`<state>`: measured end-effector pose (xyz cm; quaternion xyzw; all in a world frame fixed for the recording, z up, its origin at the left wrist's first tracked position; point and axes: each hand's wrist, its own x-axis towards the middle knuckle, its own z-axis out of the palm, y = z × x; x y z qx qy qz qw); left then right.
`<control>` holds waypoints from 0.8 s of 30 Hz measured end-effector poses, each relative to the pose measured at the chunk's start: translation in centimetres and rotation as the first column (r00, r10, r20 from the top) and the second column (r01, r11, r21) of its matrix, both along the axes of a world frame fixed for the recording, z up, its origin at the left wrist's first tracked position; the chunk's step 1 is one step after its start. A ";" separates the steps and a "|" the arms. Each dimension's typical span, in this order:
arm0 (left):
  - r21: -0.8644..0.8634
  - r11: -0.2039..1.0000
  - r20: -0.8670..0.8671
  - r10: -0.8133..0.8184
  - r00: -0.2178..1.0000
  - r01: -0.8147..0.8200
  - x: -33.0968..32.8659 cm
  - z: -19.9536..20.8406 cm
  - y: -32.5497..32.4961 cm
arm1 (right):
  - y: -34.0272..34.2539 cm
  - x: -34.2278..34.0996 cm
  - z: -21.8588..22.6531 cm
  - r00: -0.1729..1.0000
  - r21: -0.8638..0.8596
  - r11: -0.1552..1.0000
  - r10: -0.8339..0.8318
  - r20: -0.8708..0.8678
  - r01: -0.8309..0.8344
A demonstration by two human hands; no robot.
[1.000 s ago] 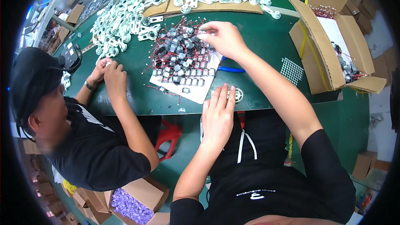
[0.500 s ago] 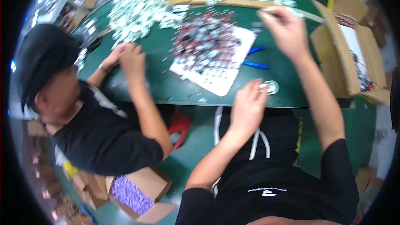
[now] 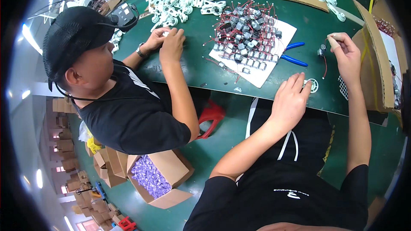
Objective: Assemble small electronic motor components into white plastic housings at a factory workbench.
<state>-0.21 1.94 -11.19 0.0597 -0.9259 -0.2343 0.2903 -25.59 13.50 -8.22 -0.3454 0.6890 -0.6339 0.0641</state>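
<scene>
My left hand [image 3: 291, 102] lies palm down at the table's near edge, fingers bent over a pale green plastic part. Only that part's round ring end [image 3: 314, 86] shows beside the thumb and index finger; the rest is under the hand. Raised to the right, my right hand [image 3: 346, 55] pinches the wire end of a small motor [image 3: 322, 50]. The motor hangs left of the fingertips, a red wire trailing below it. Between the hands and the motor pile [image 3: 246, 30] lie blue-handled pliers [image 3: 295, 54], spread apart.
Under the motor pile is a white sheet [image 3: 266, 76]. Pale green parts [image 3: 184, 6] heap along the far side. An open carton [image 3: 376, 55] stands at the right. On my left a co-worker [image 3: 124, 107] handles a small white thing. A box of purple pieces [image 3: 165, 162] sits on the floor.
The view has swung, so everything sits further right and is sharper. My right hand is lower against the table, and the dangling motor now shows clearly. My left hand stays by the ring.
</scene>
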 end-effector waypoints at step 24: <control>0.240 0.970 -0.185 0.005 0.983 0.040 -0.3 7.7 -1.9 | 2.8 6.5 4.4 0.957 0.064 0.956 0.288 -0.027 -0.286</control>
